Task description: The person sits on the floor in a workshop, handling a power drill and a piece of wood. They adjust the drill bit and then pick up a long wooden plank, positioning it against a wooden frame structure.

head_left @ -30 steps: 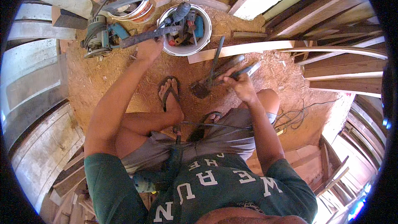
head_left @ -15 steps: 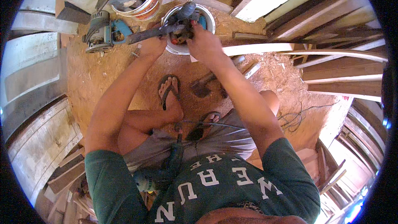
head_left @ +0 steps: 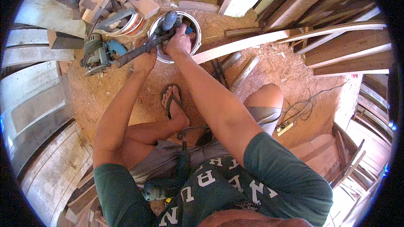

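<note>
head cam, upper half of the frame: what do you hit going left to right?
Teal power tool → left hand on a long dark tool → right hand reaching into the white bucket → pale curved wooden strip → stacked planks.

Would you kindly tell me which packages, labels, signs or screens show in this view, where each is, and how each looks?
No packages, signs or screens show.
Lettering on the green shirt: bottom centre, on the person's chest, white block characters.
Pale patch on the power tool: upper left on the sawdust floor; too small to tell whether it is a label.
</note>
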The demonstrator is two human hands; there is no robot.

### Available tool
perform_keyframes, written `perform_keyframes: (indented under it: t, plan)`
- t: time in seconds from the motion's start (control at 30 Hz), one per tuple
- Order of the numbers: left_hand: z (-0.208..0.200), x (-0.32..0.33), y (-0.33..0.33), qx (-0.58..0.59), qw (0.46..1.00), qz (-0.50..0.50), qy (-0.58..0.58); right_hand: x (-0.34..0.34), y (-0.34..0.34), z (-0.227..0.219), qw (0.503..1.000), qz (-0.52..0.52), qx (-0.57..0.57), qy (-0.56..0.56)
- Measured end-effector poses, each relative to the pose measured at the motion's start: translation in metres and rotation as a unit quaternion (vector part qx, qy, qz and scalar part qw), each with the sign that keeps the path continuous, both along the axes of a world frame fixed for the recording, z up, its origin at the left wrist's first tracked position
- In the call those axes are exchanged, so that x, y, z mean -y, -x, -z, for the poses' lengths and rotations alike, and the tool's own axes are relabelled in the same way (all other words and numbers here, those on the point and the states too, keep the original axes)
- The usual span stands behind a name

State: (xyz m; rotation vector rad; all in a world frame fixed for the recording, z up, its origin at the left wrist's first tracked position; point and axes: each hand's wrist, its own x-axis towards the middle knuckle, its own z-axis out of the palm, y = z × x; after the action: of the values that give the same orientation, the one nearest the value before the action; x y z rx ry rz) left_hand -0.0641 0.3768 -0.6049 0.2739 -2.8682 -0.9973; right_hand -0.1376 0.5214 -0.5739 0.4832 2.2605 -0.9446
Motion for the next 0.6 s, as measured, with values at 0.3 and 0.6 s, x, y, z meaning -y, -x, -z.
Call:
perform_keyframes:
  t: [0.3,0.6]
  plan:
    - [-0.005,0.000,0.006,-0.029,0.999,0.013,-0.022,0.034,-0.030,-0.003,0.998,0.012,-0.016,0.062]
    - [-0.013,0.006,0.001,0.038,0.998,0.043,-0.020,0.033,-0.025,0.050,0.934,0.290,-0.084,0.189]
